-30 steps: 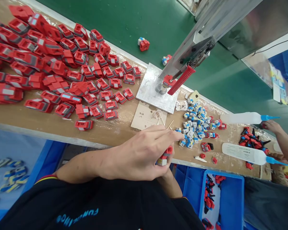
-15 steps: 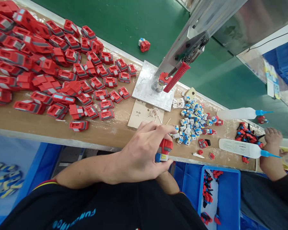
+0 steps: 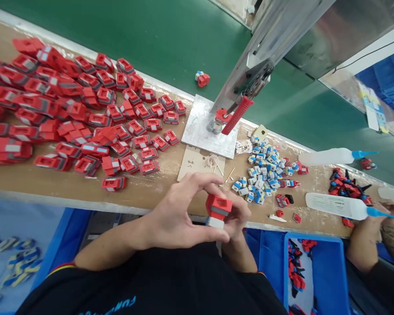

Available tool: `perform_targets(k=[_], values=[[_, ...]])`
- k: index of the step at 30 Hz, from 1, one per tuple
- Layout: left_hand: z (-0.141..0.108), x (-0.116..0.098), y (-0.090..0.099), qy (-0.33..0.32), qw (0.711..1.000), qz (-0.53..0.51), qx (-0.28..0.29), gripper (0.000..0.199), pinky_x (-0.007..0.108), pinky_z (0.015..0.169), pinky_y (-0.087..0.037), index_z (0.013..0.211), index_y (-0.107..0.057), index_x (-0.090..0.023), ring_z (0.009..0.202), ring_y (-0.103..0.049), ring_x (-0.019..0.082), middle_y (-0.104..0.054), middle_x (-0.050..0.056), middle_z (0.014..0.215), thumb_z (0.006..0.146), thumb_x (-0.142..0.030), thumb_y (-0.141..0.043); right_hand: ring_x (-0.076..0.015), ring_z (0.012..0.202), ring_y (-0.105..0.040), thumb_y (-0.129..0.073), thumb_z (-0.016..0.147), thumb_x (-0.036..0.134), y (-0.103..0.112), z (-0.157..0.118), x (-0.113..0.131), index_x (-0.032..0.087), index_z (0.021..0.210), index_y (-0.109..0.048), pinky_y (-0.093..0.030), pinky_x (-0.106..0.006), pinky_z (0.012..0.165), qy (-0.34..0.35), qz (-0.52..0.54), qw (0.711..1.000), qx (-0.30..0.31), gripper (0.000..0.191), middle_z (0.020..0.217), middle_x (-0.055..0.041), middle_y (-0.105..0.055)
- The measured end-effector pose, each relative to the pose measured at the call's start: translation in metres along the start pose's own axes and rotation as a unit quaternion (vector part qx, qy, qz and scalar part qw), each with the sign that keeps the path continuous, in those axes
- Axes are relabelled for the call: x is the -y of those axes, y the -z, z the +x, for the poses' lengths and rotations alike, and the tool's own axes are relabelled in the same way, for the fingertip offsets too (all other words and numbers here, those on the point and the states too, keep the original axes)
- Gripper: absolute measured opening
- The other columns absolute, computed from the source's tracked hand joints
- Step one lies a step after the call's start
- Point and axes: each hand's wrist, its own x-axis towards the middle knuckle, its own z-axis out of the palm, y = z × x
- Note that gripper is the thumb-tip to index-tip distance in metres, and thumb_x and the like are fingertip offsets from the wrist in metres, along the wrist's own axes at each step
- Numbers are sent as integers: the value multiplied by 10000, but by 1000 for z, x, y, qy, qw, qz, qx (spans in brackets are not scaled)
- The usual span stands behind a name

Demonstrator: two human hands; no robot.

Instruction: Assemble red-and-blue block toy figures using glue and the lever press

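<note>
Between my two hands, just off the bench's front edge, is a toy part, red with a grey band on top and a white and blue block below. My left hand curves round it, index finger over the top and thumb along the bottom. From behind and the right, my right hand grips the same part, its fingers partly hidden. Beyond them stands a toggle-clamp press with a red handle, another red piece under it. Small white and blue blocks lie in a heap to the right.
Many red toy shells cover the bench's left side. Two white glue bottles lie at right, near a co-worker's hands. A blue bin with red and black parts sits below. A green belt runs behind.
My left hand has drawn back to the left and turned, so more of the toy part and my right hand now show. The co-worker's hands have moved down to the lying bottle's tip.
</note>
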Motion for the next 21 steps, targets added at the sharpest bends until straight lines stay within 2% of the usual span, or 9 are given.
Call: perform_targets(k=[1,3,5,7,10,14,17,19,21], values=[[-1,4,7,4,1000,-16,15,792,377,973,-646,1428,-592,-244,990,-800,237,-799,52,1067,786,-492,-983,-175,577,-580,-749,899,741,-6,6,1,273,1200,-721,-502,-345,544,60,6,998,-18,556,746,18,-667],[0,9,20,14,998,-26,57,768,360,962,-652,1433,-635,-240,1030,-803,242,-814,80,1125,798,-513,-969,-160,490,-462,-813,856,718,-9,20,6,268,1198,-724,-371,-340,498,160,-13,987,-26,573,636,45,-583],[4,12,30,23,994,-15,106,641,350,937,-653,1373,-698,-223,1042,-800,246,-819,99,1153,837,-469,-949,-166,521,-483,-833,879,640,-4,36,13,251,1203,-724,-361,-343,535,181,-65,981,17,518,649,34,-590],[10,16,38,36,989,5,142,491,343,915,-645,1285,-747,-207,1010,-793,240,-823,97,1121,878,-419,-921,-181,575,-528,-803,918,609,4,49,17,249,1185,-718,-380,-351,573,172,-111,976,69,457,679,21,-606],[28,30,51,28,989,31,145,409,347,927,-632,1241,-758,-197,1006,-774,232,-815,95,1109,919,-422,-873,-207,714,-609,-761,965,577,16,67,16,253,1240,-702,-446,-359,647,144,-164,970,111,430,823,-17,-685],[78,67,78,18,983,126,129,476,477,1107,-582,1262,-759,-207,1369,-662,328,-649,187,1514,904,-509,-845,-201,805,-605,-686,1016,580,37,92,-5,297,1343,-667,-505,-357,713,89,-165,982,9,432,987,-32,-682],[131,97,91,47,956,211,197,469,569,1176,-515,1196,-783,-195,1534,-508,419,-504,219,1666,859,-514,-856,-183,848,-611,-659,1010,637,47,114,-27,304,1244,-699,-520,-341,706,37,-140,989,-31,409,1124,-52,-661],[162,114,90,52,934,224,272,483,541,1152,-528,1188,-790,-197,1558,-468,437,-463,215,1703,805,-474,-889,-192,942,-651,-652,987,700,44,129,-40,297,1199,-712,-558,-345,745,8,-113,993,11,460,1262,-78,-659],[184,125,83,29,917,217,334,486,486,1113,-545,1229,-785,-219,1534,-489,409,-496,190,1682,812,-457,-864,-208,1018,-674,-620,976,755,36,143,-49,287,1166,-721,-588,-361,803,-6,-83,995,58,516,1258,-85,-682]])
